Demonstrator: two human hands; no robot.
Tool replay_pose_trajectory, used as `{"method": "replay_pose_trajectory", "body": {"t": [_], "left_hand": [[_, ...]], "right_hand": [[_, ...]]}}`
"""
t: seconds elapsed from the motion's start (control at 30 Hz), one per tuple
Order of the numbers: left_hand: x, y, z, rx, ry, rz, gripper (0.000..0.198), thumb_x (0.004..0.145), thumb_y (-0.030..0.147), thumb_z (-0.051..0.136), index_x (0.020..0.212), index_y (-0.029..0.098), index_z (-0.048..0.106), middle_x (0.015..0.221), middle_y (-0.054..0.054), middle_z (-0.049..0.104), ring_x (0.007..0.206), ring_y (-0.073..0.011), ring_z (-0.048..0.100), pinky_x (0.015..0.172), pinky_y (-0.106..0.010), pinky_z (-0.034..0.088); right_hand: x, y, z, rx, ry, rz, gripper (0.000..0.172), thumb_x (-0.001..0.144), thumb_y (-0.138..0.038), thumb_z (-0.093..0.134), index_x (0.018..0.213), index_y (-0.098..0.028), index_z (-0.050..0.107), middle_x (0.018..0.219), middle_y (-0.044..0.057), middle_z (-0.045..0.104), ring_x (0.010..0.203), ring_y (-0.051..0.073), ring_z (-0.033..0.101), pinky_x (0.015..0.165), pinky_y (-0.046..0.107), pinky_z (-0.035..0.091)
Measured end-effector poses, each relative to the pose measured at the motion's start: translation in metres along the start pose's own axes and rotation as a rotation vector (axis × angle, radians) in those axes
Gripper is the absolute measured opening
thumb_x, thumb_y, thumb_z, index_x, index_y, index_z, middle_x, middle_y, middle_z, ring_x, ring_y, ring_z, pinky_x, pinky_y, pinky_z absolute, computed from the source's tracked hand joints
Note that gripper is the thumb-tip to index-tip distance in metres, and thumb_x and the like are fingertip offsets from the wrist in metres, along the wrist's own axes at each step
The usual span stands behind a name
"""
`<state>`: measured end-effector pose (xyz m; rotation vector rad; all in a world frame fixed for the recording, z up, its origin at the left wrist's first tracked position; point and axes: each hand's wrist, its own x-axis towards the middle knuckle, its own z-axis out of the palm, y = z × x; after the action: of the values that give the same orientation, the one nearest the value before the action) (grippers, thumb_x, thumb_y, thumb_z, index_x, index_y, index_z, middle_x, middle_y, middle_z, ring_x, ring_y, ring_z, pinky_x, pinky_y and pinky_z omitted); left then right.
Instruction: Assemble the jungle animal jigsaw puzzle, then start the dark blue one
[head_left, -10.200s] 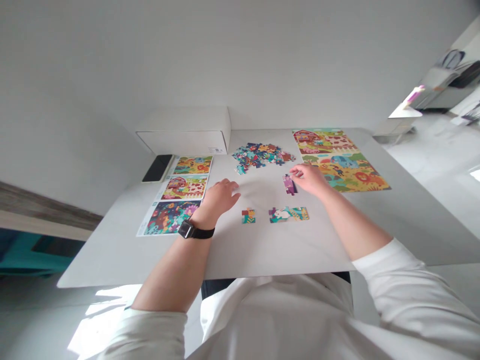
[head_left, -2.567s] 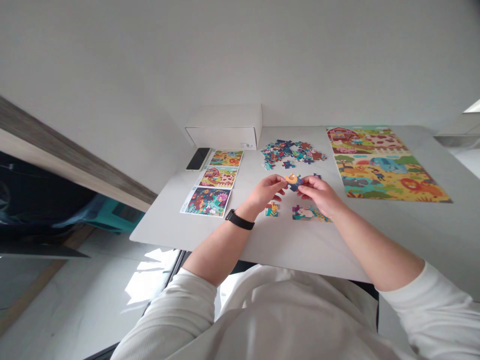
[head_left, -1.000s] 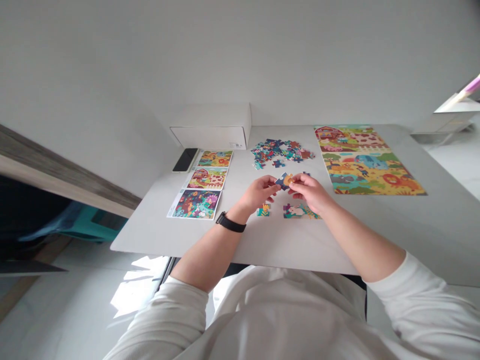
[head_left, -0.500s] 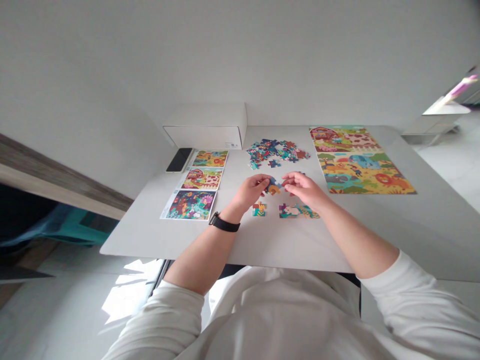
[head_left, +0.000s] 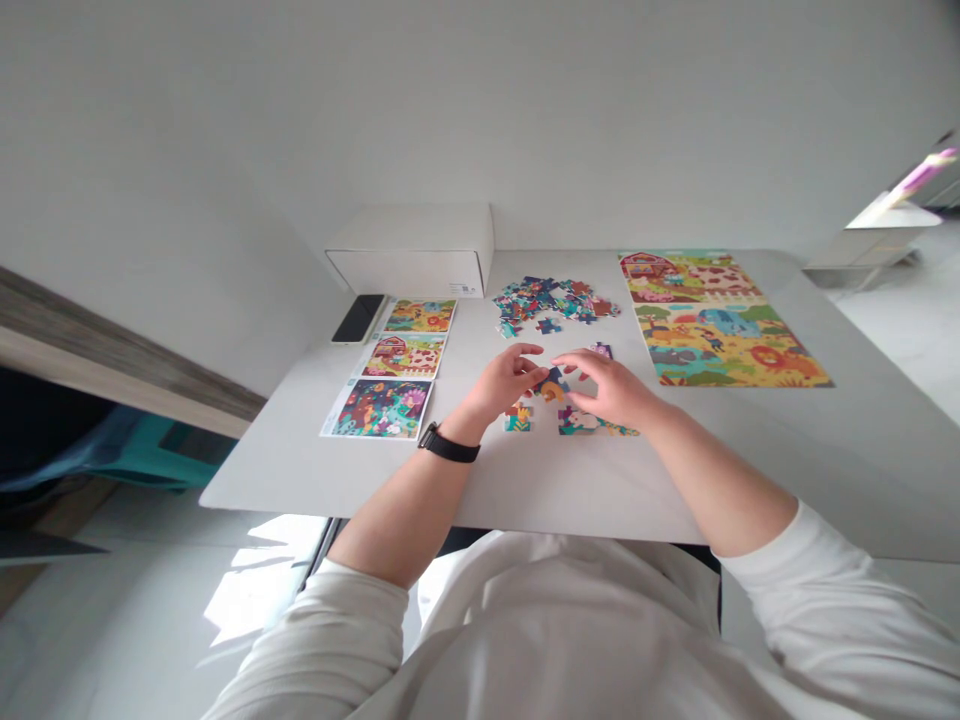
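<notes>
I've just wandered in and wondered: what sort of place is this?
Probably a room in a home or small office; I can't tell which. A white table stands by a plain wall, with a loose pile of puzzle pieces and a phone on it.

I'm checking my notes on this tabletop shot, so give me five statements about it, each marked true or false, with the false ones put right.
1. The left hand is at a navy-and-orange puzzle piece. True.

2. The phone lies on top of the white box. False: the phone lies on the table, in front of the white box.

3. Three small printed pictures lie left of the pile of loose pieces. True.

4. The black wristband is on the right wrist. False: it is on the left wrist.

5. Of the two large scenes at the right, the barn scene is nearer the person than the lion scene. False: the lion scene is nearer.
</notes>
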<state>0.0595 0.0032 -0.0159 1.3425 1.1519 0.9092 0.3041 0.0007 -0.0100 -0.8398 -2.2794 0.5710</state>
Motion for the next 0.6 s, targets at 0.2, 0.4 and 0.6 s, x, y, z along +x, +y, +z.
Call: {"method": "replay_pose_trajectory", "body": {"t": [0.2, 0.4, 0.6], "left_hand": [[0.0, 0.008, -0.006, -0.05, 0.082, 0.057, 0.037, 0.097, 0.035, 0.078, 0.128, 0.02, 0.066, 0.091, -0.003, 0.075, 0.076, -0.0125, 0.07, 0.068, -0.022, 0.055], [0.004, 0.019, -0.036, -0.065, 0.267, 0.071, 0.034, 0.094, 0.036, 0.072, 0.125, 0.022, 0.067, 0.104, -0.004, 0.075, 0.084, -0.0134, 0.07, 0.071, -0.023, 0.054], [0.009, 0.019, -0.055, -0.087, 0.33, 0.043, 0.036, 0.088, 0.035, 0.073, 0.121, 0.022, 0.07, 0.103, -0.004, 0.075, 0.082, -0.0136, 0.068, 0.069, -0.023, 0.054]], "right_hand": [[0.003, -0.001, -0.015, -0.03, -0.012, 0.126, 0.043, 0.089, -0.018, 0.074, 0.129, -0.032, 0.074, 0.135, 0.008, 0.074, 0.118, 0.031, 0.071, 0.112, 0.05, 0.056], [0.007, 0.025, -0.039, -0.061, 0.137, 0.212, 0.017, 0.09, -0.029, 0.08, 0.107, -0.028, 0.077, 0.128, 0.01, 0.075, 0.125, 0.034, 0.067, 0.113, 0.052, 0.053], [0.025, 0.047, -0.04, -0.132, 0.102, 0.188, 0.011, 0.091, -0.027, 0.079, 0.102, -0.027, 0.077, 0.128, 0.01, 0.075, 0.126, 0.033, 0.068, 0.117, 0.051, 0.049]]}}
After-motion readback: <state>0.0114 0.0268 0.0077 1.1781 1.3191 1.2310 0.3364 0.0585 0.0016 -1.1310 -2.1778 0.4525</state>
